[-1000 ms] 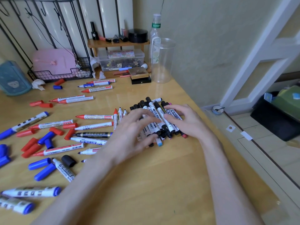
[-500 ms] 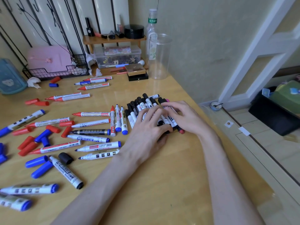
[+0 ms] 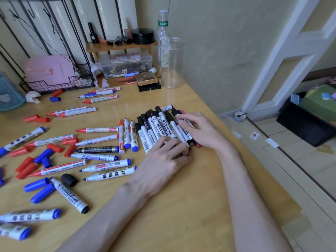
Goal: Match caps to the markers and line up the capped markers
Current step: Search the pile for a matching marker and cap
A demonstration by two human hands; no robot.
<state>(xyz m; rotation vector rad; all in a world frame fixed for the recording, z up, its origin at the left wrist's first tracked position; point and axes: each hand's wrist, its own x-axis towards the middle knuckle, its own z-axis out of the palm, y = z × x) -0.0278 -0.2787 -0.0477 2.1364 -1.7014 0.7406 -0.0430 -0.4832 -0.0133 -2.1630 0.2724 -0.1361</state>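
Capped markers [image 3: 156, 128] in row, right grip [image 3: 200, 132] flat across them, left grip [image 3: 166, 160] curled at near ends, hold unclear

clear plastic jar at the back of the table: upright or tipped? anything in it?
Upright and empty: the clear jar stands on its base on the table, mouth up, and the wall shows through it.
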